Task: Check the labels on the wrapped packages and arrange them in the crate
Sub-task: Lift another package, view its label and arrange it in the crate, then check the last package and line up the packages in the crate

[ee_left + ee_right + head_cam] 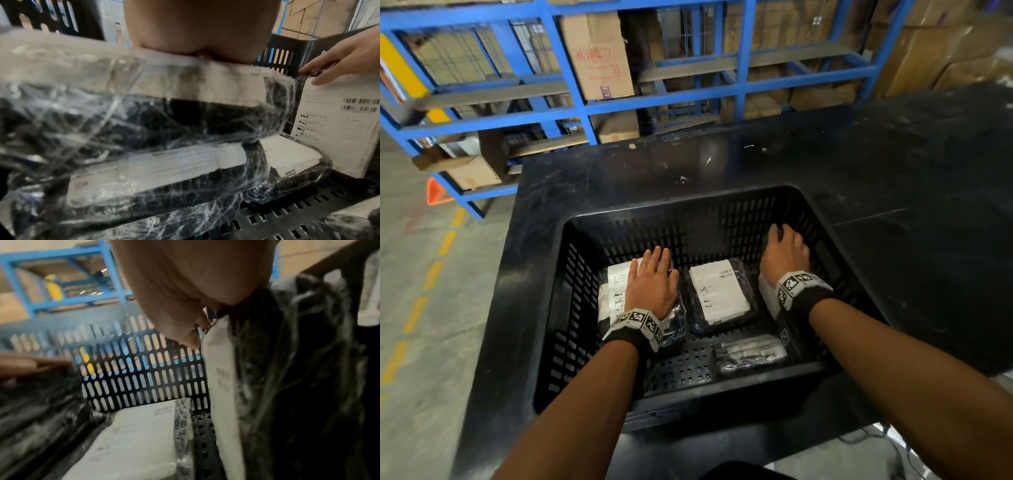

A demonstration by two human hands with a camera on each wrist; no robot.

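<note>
A black slotted crate [688, 202] holds several plastic-wrapped dark packages with white labels. My left hand [650, 284] lies flat, fingers straight, on the top package of the left stack [613, 291]; the left wrist view shows two wrapped packages stacked [144, 113] under the palm. My right hand [786, 253] grips the top edge of a package standing on edge [768, 294] against the crate's right wall, its label [339, 129] facing inward. A middle package [719, 294] lies flat, label up. A smaller package [750, 353] lies near the front wall.
The crate sits on a black table [893, 171]. Blue metal shelving [592, 106] with cardboard boxes stands behind it. Concrete floor with a yellow dashed line [431, 274] runs along the left. Bare crate floor [678, 370] shows at the front left.
</note>
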